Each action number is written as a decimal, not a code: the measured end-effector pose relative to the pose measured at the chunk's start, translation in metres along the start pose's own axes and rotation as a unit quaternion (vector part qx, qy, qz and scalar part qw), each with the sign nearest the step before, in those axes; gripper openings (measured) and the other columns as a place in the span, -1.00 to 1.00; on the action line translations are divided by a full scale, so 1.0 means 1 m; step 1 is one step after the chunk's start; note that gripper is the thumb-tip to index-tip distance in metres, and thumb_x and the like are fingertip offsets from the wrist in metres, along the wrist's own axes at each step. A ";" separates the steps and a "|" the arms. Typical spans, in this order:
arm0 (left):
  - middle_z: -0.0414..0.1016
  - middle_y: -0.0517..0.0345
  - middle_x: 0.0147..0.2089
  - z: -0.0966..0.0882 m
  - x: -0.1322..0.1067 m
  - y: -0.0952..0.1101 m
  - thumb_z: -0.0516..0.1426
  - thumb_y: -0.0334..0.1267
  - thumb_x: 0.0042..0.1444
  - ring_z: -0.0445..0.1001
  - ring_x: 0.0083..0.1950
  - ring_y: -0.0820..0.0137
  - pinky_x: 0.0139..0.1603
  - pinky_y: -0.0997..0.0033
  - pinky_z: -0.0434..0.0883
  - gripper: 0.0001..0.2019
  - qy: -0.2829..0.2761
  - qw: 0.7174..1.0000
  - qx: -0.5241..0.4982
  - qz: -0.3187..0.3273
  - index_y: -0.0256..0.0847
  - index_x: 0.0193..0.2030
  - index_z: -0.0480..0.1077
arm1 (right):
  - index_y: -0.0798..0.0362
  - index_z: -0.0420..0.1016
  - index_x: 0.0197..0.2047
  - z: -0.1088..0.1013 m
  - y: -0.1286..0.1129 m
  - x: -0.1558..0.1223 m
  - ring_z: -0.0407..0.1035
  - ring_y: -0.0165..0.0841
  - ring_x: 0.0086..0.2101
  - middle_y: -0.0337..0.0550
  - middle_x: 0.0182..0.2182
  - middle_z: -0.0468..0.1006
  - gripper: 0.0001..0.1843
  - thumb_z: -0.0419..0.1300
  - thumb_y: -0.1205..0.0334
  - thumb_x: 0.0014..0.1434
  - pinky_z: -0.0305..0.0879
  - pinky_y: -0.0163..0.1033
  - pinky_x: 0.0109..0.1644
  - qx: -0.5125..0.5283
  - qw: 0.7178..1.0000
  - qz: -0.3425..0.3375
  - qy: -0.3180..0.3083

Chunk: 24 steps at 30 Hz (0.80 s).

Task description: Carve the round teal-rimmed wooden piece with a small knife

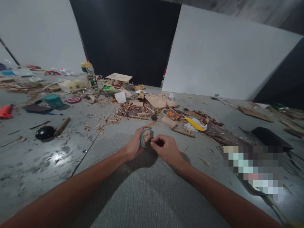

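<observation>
"Condition of the surface?"

"Grey textured floor (133, 193), one dark seam (80, 161) running off at eight o'clock from the hands. Pale wood shavings (123, 111) littered toward twelve."

"Room?"

"Dark upright panel (125, 41) just short of twelve; flat white board (206, 53) at one."

"Item under inspection?"

"Small rounded brown piece with a teal edge (148, 135), at the clock's centre, raised in the left hand (136, 145). That grip is curled around it. The right hand (166, 148) has thumb and index finger pressed together against its three o'clock side; whether anything sits between them, I cannot tell."

"Surroundings?"

"Glossy black ball (45, 133) at nine, squat teal cup-shaped item (53, 101) at ten, yellow-topped bottle (89, 74) between ten and eleven. Curved yellow strip (194, 123) at two, rough brown bark-like slab (225, 134) near three."
</observation>
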State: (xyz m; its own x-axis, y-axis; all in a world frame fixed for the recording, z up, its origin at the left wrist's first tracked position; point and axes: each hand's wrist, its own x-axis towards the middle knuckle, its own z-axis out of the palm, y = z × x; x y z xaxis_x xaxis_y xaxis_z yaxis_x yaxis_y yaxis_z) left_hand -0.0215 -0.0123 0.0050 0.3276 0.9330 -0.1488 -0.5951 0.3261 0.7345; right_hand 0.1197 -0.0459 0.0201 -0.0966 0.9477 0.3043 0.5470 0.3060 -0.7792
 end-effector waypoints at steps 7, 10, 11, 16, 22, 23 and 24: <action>0.44 0.18 -0.44 0.002 0.001 -0.002 0.04 -0.20 0.26 0.37 -0.45 0.46 -0.37 0.50 0.34 -0.77 -0.007 0.999 0.001 0.039 -0.17 -0.33 0.46 | 0.11 0.58 -0.36 -0.003 0.002 0.013 0.49 -0.33 -0.40 -0.08 -0.41 0.65 -0.86 0.20 0.27 0.08 0.36 -0.26 -0.29 0.026 0.999 0.038 0.015; 0.40 0.21 -0.46 0.001 0.001 -0.004 0.07 -0.18 0.25 0.34 -0.46 0.46 -0.40 0.51 0.32 -0.80 0.006 0.999 0.004 0.052 -0.17 -0.34 0.43 | 0.10 0.56 -0.44 0.002 0.000 0.011 0.44 -0.37 -0.45 -0.14 -0.48 0.61 -0.89 0.19 0.33 0.05 0.32 -0.29 -0.33 0.032 0.999 0.042 -0.010; 0.38 0.22 -0.46 0.000 0.001 -0.004 0.07 -0.16 0.24 0.33 -0.46 0.46 -0.41 0.51 0.32 -0.80 0.005 0.998 0.008 0.057 -0.17 -0.34 0.42 | 0.09 0.55 -0.47 0.002 -0.001 0.008 0.41 -0.39 -0.50 -0.17 -0.53 0.58 -0.89 0.19 0.35 0.03 0.29 -0.30 -0.38 0.034 0.998 0.044 -0.025; 0.38 0.19 -0.45 0.003 -0.001 -0.003 0.03 -0.18 0.26 0.33 -0.45 0.45 -0.42 0.49 0.32 -0.76 -0.006 0.998 0.024 0.056 -0.17 -0.36 0.42 | 0.09 0.57 -0.46 -0.009 -0.004 0.009 0.33 -0.42 -0.58 -0.22 -0.58 0.54 -0.91 0.22 0.33 0.01 0.25 -0.31 -0.46 0.038 0.997 0.048 -0.046; 0.35 0.17 -0.47 0.000 0.002 -0.004 0.04 -0.18 0.22 0.31 -0.47 0.43 -0.44 0.47 0.30 -0.75 -0.019 0.998 0.038 0.049 -0.18 -0.44 0.39 | 0.08 0.55 -0.47 -0.001 -0.004 0.014 0.40 -0.36 -0.46 -0.15 -0.50 0.59 -0.88 0.18 0.38 0.03 0.28 -0.26 -0.34 0.030 0.999 0.032 -0.018; 0.36 0.17 -0.46 -0.002 0.003 -0.005 0.04 -0.18 0.23 0.33 -0.45 0.43 -0.42 0.47 0.32 -0.74 -0.012 0.998 0.040 0.053 -0.18 -0.44 0.40 | 0.07 0.54 -0.49 0.001 -0.004 0.010 0.38 -0.38 -0.49 -0.17 -0.53 0.57 -0.88 0.19 0.39 0.02 0.27 -0.28 -0.37 0.034 0.998 0.034 -0.028; 0.38 0.16 -0.45 -0.003 0.004 -0.006 0.03 -0.17 0.23 0.35 -0.43 0.42 -0.40 0.47 0.33 -0.74 -0.007 0.997 0.046 0.059 -0.18 -0.42 0.42 | 0.07 0.53 -0.50 0.002 -0.005 0.007 0.36 -0.40 -0.53 -0.20 -0.56 0.55 -0.88 0.19 0.39 0.00 0.25 -0.30 -0.42 0.041 0.998 0.037 -0.040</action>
State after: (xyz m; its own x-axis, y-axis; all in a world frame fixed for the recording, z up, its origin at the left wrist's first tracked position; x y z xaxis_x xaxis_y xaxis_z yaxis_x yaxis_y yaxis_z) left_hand -0.0187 -0.0105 -0.0024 0.2692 0.9618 -0.0493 -0.5604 0.1981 0.8042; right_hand 0.1147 -0.0410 0.0250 -0.1266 0.9712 0.2019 0.4858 0.2382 -0.8410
